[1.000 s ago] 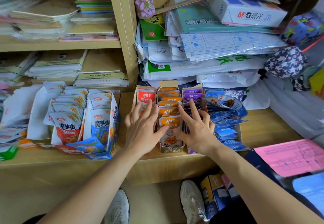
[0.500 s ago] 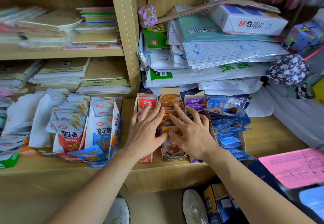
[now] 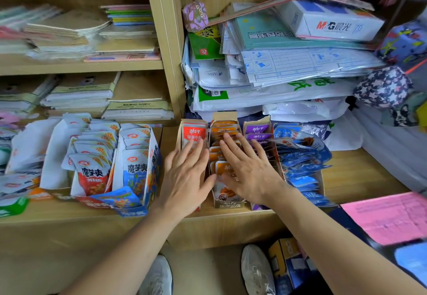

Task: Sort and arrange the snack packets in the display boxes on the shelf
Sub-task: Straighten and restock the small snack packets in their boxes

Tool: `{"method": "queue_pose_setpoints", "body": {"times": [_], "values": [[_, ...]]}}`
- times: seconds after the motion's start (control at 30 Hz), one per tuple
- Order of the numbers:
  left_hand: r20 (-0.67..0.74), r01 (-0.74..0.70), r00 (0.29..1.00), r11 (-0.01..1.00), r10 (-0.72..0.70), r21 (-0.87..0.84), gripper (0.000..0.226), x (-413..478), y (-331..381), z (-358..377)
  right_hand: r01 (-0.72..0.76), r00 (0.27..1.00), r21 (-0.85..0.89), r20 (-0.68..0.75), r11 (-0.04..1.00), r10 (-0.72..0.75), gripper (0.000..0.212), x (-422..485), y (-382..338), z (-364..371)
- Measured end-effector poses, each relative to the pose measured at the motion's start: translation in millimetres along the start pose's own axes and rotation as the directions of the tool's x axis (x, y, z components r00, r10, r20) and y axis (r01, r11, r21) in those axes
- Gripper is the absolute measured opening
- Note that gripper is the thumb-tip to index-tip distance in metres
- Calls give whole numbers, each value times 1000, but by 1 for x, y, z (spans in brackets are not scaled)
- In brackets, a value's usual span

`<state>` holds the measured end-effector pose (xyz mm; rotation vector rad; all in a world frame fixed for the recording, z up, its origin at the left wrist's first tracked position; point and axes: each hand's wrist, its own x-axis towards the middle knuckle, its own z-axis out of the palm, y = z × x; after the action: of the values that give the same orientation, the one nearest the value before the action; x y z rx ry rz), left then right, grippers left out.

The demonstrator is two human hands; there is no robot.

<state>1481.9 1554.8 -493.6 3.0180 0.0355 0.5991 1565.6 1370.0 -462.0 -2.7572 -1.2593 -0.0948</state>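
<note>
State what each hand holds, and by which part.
Nothing is gripped. The left hand lies flat on the red packets; the right hand lies flat across the orange packets.

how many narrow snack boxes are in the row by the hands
4, side by side: red box leftmost under the left hand, then orange box, purple box partly hidden by the right hand, blue box rightmost.

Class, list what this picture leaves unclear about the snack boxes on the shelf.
Head view: the left hand covers most of the red-packet box, so its fill is hidden.
Head view: the right hand hides the front of the purple-packet box.
Head view: packets at far left are blurred and cut by the edge.
Head view: print on the orange-packet box is too small.
</note>
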Motion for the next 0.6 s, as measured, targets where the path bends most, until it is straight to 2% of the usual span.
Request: {"method": "queue_pose_setpoints", "body": {"times": [0.07, 0.17, 0.23, 0.33, 0.47, 0.53, 0.6], "values": [[-29, 4, 1000, 1000, -5, -24, 64, -7, 2, 0, 24, 999, 60, -32, 998, -22, 77, -3, 0, 0], [-14, 41, 999, 997, -42, -71, 66, -15, 5, -1, -60, 987, 145, -141, 988, 80, 78, -16, 3, -8], [9, 39, 999, 996, -38, -78, 67, -20, 9, 1, -115, 988, 98, -89, 989, 123, 81, -30, 3, -6], [49, 28, 998, 998, -25, -54, 70, -22, 15, 4, -105, 994, 74, 34, 992, 103, 87, -40, -6, 2], [76, 26, 997, 999, -22, -45, 71, -19, 15, 0, -104, 993, 93, 59, 990, 99, 81, -38, -13, 1], [47, 49, 998, 997, -46, -67, 70, -17, 12, -7, -88, 996, 152, 32, 984, 84, 80, -40, -7, -6], [-12, 85, 996, 989, -88, -122, 69, -10, 8, -16, -67, 990, 293, -98, 954, 99, 75, -43, 2, -19]]}}
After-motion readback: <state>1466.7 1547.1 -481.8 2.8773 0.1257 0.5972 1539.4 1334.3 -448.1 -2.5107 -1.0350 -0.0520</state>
